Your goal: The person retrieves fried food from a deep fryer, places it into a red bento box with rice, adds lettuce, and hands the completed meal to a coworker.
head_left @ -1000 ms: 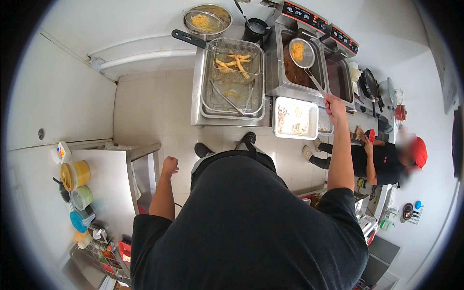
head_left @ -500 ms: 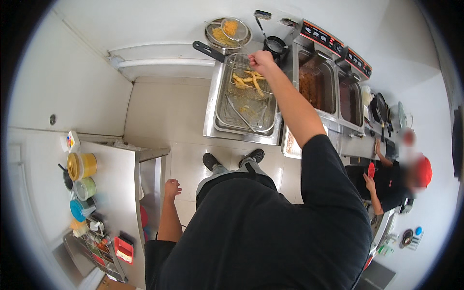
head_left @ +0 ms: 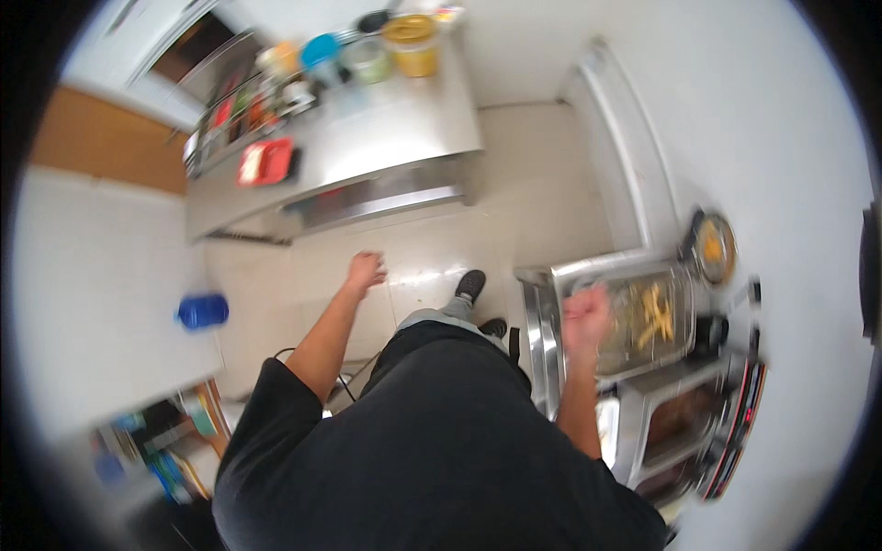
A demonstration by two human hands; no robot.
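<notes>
My right hand [head_left: 586, 317] is over the near rim of a steel draining tray [head_left: 634, 370]; motion smears its fingers, so its grip cannot be told. Golden fried strips [head_left: 654, 315] lie in the wire basket on that tray, just beyond the hand. Nothing shows in my left hand [head_left: 367, 271], which hangs above the tiled floor with its fingers loosely bent and a little apart. Beyond the tray, near the wall, sits a round bowl [head_left: 729, 262] with a strainer of orange crumbs [head_left: 712, 246] on top.
A steel worktable [head_left: 395, 129] stands ahead on the left, bearing a yellow tub [head_left: 412, 46], a blue-lidded container [head_left: 322, 57] and a red tray [head_left: 265, 162]. Deep fryers [head_left: 675, 422] adjoin the draining tray at right. A blue water jug [head_left: 203, 311] is at far left.
My body and view have turned left toward the worktable. My right hand has moved away from the strainer's handle, back over the tray's near edge. The strainer still rests on the bowl.
</notes>
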